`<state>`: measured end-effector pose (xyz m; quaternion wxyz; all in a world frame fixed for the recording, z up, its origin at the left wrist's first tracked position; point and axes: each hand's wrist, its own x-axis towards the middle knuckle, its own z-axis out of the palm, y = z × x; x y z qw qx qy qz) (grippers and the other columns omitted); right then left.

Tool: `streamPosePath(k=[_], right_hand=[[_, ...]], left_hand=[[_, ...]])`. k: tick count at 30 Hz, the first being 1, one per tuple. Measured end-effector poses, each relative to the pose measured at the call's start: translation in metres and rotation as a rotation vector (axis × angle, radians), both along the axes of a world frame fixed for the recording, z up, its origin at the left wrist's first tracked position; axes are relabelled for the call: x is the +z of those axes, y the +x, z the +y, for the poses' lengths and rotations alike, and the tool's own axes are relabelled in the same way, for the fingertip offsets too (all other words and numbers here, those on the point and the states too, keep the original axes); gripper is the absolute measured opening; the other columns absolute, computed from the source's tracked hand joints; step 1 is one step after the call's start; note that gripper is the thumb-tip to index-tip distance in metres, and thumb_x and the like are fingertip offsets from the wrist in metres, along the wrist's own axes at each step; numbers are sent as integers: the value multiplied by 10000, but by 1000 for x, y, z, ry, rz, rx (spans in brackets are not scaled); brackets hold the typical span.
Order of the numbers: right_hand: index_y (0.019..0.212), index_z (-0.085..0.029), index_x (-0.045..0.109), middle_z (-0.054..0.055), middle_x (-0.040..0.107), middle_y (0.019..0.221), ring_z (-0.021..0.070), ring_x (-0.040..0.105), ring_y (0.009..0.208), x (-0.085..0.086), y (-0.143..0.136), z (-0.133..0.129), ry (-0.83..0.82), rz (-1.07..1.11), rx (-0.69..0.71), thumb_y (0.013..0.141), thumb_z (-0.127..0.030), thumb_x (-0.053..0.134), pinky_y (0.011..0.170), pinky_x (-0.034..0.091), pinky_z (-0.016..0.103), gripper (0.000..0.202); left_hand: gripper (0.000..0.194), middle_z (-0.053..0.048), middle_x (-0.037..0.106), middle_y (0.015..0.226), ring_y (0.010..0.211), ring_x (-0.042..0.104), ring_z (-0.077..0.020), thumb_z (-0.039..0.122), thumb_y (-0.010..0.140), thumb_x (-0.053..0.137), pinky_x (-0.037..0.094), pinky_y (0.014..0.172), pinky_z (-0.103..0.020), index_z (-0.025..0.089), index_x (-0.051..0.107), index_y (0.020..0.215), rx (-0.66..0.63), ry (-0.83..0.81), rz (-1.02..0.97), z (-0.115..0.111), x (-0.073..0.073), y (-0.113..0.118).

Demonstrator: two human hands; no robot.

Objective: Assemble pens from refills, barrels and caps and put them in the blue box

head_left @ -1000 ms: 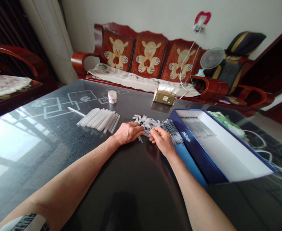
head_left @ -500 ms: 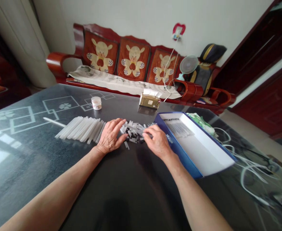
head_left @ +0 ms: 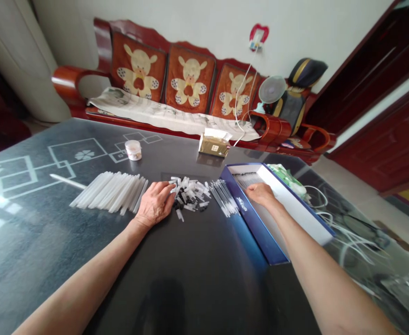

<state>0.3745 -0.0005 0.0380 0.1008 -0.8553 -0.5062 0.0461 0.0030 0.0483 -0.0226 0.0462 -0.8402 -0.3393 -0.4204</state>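
My left hand (head_left: 155, 203) rests on the table at the left edge of a loose pile of small clear-white and black caps (head_left: 190, 191). Its fingers are curled and drawn together at the caps; what they hold, if anything, is hidden. A row of white plastic tubes (head_left: 108, 191) lies just left of this hand. Inside the blue box (head_left: 260, 232), my right hand (head_left: 261, 193) is closed over a row of thin clear sticks (head_left: 246, 178), its fingertips hidden. Between caps and box lies a bundle of thin, dark-ended sticks that look like pen refills (head_left: 224, 197).
A small white tub (head_left: 133, 150) and a tissue pack (head_left: 214, 143) stand farther back on the dark table. One tube (head_left: 67, 181) lies apart on the left. White cables (head_left: 351, 232) and a green-white bag (head_left: 286, 179) lie beyond the box. A wooden sofa (head_left: 72, 83) stands behind.
My right hand has moved from the caps rightward into the box, uncovering the bundle of thin sticks. My left hand stays by the caps, its fingers more curled. The view has shifted slightly.
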Motion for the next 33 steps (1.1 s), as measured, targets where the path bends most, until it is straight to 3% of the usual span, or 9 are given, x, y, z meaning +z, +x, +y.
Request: streamPosePath(k=[6,11,14,16,19,23,27,30,33], right_hand=[[639,-206,746,61,685,594,241,653,622,-12,-3,9,6,31,74,688,-277,661,569,439,314,121],[556,-212,696,72,627,535,277,637,599,6,-2,10,42,33,60,676,-283,702,614,473,412,139],[650,-245,705,83,676,672,288,656,734,26,-23,4,207,1,107,751,-249,620,734,482,444,132],[745,-252,714,80,701,781,272,657,795,32,-56,-4,478,3,230,799,-269,563,787,486,424,162],[852,-216,708,79,703,858,219,643,773,15,-119,-22,758,120,372,856,-325,506,767,500,357,230],[849,-205,689,69,691,822,190,637,724,-35,-180,-44,775,309,454,883,-308,497,702,507,309,220],[862,-191,685,70,686,826,187,642,726,-61,-187,-51,801,375,423,880,-282,519,690,506,305,190],[863,-186,688,66,685,824,177,638,717,-62,-182,-49,809,386,424,877,-276,529,686,501,296,183],[858,-178,691,60,685,819,169,638,719,-60,-181,-46,817,406,418,873,-273,538,684,500,285,181]], left_hand=[[242,-94,643,990,881,557,-212,263,933,444,489,830,-351,171,645,1034,32,-47,66,1,-1,3],[283,-89,630,947,865,543,-202,279,947,403,478,825,-340,177,663,992,76,-116,125,2,-3,3],[311,-92,619,919,866,527,-205,284,958,375,467,827,-339,175,665,962,94,-143,149,1,-3,4],[323,-91,613,919,871,515,-207,289,962,364,459,820,-331,179,667,953,107,-160,163,1,-4,4],[321,-93,607,933,878,508,-211,282,957,367,440,816,-335,180,671,953,138,-178,191,2,-3,4],[312,-107,610,1011,915,508,-234,297,955,380,394,862,-400,177,664,1005,206,-175,205,1,0,4],[306,-114,598,1078,967,507,-261,346,952,409,367,876,-435,181,647,1050,315,-204,191,-1,2,7],[318,-120,590,1096,960,510,-268,383,949,424,394,839,-418,176,638,1061,392,-256,174,-1,0,9],[325,-114,589,1104,972,508,-255,375,961,404,423,836,-378,176,633,1075,384,-257,139,0,-2,10]])
